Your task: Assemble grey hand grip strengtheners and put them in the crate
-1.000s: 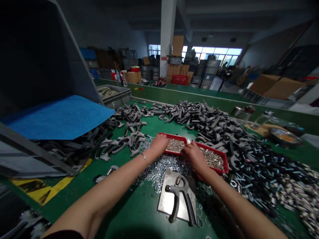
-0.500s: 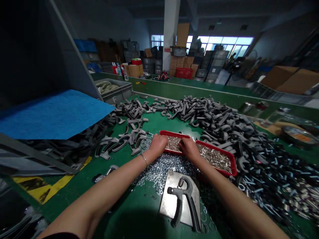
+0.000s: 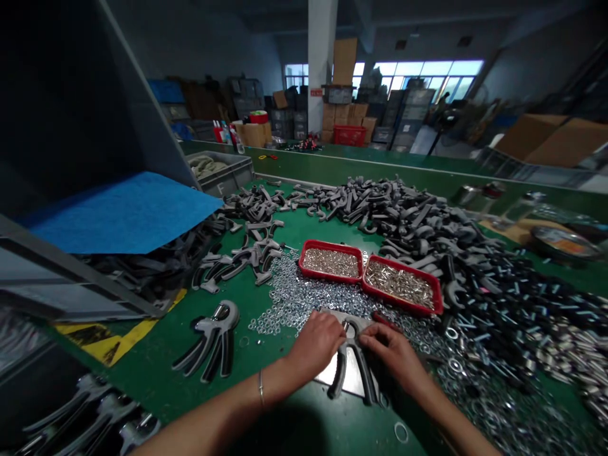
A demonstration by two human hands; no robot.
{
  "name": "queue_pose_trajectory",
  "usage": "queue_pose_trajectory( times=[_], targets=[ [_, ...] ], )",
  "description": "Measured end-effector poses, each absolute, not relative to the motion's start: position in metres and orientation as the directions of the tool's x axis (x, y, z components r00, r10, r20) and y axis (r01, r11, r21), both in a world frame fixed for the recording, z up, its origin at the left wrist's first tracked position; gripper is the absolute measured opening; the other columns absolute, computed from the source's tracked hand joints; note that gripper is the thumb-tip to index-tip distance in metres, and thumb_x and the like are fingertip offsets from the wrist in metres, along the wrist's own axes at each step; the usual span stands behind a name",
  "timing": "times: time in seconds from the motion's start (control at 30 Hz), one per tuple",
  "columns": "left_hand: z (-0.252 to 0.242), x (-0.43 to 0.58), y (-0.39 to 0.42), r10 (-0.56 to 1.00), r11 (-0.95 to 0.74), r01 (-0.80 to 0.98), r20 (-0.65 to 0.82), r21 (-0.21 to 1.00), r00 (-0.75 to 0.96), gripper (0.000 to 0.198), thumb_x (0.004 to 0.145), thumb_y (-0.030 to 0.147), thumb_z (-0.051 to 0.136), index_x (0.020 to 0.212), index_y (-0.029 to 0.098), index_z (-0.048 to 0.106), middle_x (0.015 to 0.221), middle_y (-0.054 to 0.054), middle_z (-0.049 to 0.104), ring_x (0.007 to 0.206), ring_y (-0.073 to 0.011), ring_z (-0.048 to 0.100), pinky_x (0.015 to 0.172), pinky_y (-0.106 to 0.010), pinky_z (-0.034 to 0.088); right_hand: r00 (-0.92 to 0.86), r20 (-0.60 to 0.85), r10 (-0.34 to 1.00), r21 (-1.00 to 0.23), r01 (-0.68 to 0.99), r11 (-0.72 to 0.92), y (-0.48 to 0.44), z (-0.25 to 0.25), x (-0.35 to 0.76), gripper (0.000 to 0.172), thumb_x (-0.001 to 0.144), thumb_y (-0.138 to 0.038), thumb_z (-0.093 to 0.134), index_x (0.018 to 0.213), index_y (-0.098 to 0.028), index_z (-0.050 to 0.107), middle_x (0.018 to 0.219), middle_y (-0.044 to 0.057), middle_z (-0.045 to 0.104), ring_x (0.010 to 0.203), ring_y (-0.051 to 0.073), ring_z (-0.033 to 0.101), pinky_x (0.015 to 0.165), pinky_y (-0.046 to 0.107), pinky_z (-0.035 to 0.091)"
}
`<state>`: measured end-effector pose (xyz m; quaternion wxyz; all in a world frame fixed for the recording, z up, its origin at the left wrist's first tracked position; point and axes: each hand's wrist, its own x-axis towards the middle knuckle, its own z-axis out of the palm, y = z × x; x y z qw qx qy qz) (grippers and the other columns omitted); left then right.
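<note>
A grey and black hand grip strengthener [image 3: 352, 349] lies on a metal plate [image 3: 349, 378], its two handles pointing toward me. My left hand [image 3: 317, 342] is closed at the upper left of the strengthener, fingers curled by its knob end. At the curved head's right side, my right hand [image 3: 390, 352] is closed with thumb and fingertips pinched together. Whatever small part either hand may hold is hidden by the fingers. Behind the hands stand a red tray of tiny metal pins [image 3: 331, 261] and a red tray of longer metal pins [image 3: 401, 284].
Loose nuts [image 3: 285, 304] spread left of the plate. Assembled hand grips [image 3: 213, 339] lie at the left, and a heap of grey handle parts [image 3: 394, 212] stands behind the trays. Black parts with bolts [image 3: 508, 316] cover the right. A grey crate [image 3: 90, 297] borders the left.
Both hands have left the small-pin tray and come back toward me to the strengthener on the plate. The view has shifted a little, showing more assembled grips at the left.
</note>
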<state>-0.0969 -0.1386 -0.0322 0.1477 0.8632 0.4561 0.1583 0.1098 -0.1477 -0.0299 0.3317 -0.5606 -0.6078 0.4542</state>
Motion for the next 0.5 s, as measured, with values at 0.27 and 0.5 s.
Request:
queue_pose_trajectory(
  times=[0.27,0.5],
  targets=[
    [-0.036,-0.089,-0.137,0.729,-0.678,0.727,0.225,0.110,0.646,0.023,0.101,0.022,0.046,0.089,0.015,0.065,0.086,-0.007,0.064,0.089,-0.0244,0.057,0.086,-0.041,0.042,-0.165,-0.030,0.986,-0.906,0.421,0.043,-0.155,-0.049,0.112,0.022,0.086,-0.039,0.061,0.076,-0.019,0.058,0.065,0.000,0.063,0.059,0.017,0.059,0.055,0.027,0.047],
    [-0.058,-0.097,-0.152,0.637,-0.761,0.642,0.302,0.098,0.709,0.021,0.101,0.018,0.046,0.113,0.014,0.062,0.105,-0.010,0.066,0.097,-0.0254,0.057,0.088,-0.043,0.044,-0.299,0.265,0.917,-0.704,0.590,0.395,-0.153,-0.052,0.106,0.017,0.096,-0.030,0.056,0.084,-0.022,0.064,0.087,0.004,0.067,0.089,0.024,0.060,0.091,0.042,0.046]
  ],
)
